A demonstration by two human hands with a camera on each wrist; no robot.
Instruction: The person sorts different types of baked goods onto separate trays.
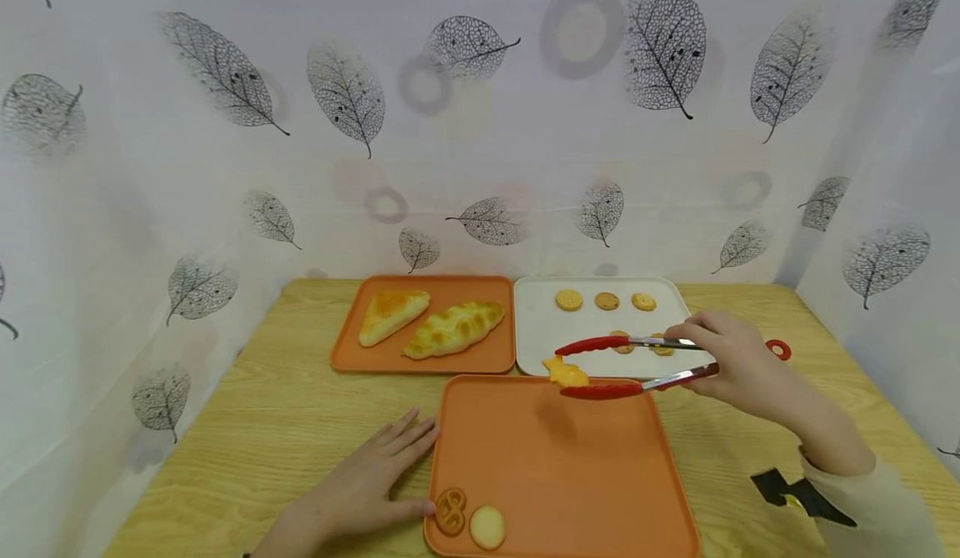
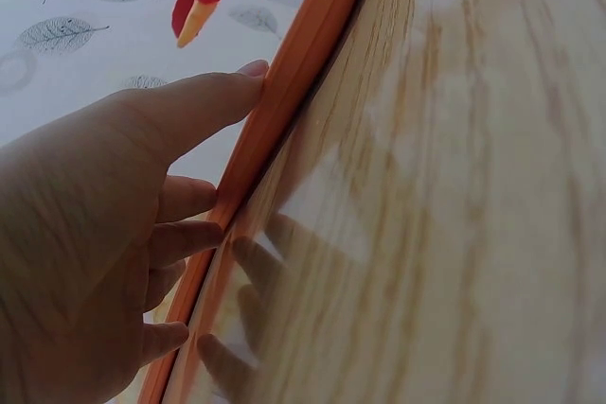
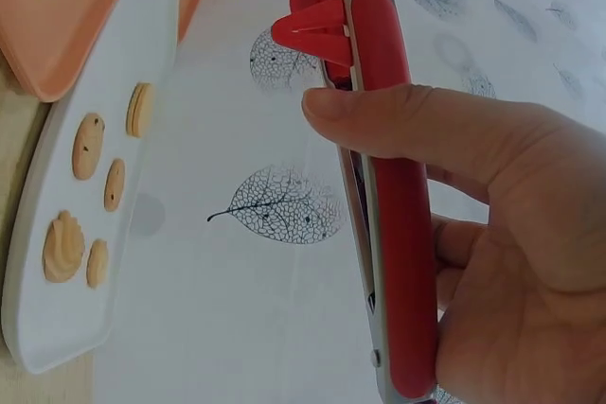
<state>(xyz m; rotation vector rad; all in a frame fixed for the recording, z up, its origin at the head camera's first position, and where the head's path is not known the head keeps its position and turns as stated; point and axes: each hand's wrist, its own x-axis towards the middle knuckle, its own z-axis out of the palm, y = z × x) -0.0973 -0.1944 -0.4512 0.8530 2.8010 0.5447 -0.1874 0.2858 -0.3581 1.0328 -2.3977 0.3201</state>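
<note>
My right hand (image 1: 735, 366) grips a pair of red-and-silver tongs (image 1: 603, 391), thumb along one red handle in the right wrist view. Between the red tong tips sits a small yellow-orange cookie with an uneven outline (image 1: 565, 372), held above the far part of the front orange tray (image 1: 570, 475). At that tray's left edge rests my left hand (image 1: 367, 475), fingers extended; in the left wrist view its thumb and fingertips meet the tray's orange side (image 2: 294, 73). A pretzel-shaped cookie (image 1: 451, 511) and a pale round cookie (image 1: 487, 527) lie in the tray's near left corner.
Behind stands a white tray (image 1: 536, 316) with several small cookies, partly covered by the tongs. Left of it, another orange tray (image 1: 348, 350) holds a triangular pastry (image 1: 390, 316) and a long braided bread (image 1: 455, 329). A leaf-print curtain (image 1: 487, 150) surrounds the wooden table (image 1: 285, 400).
</note>
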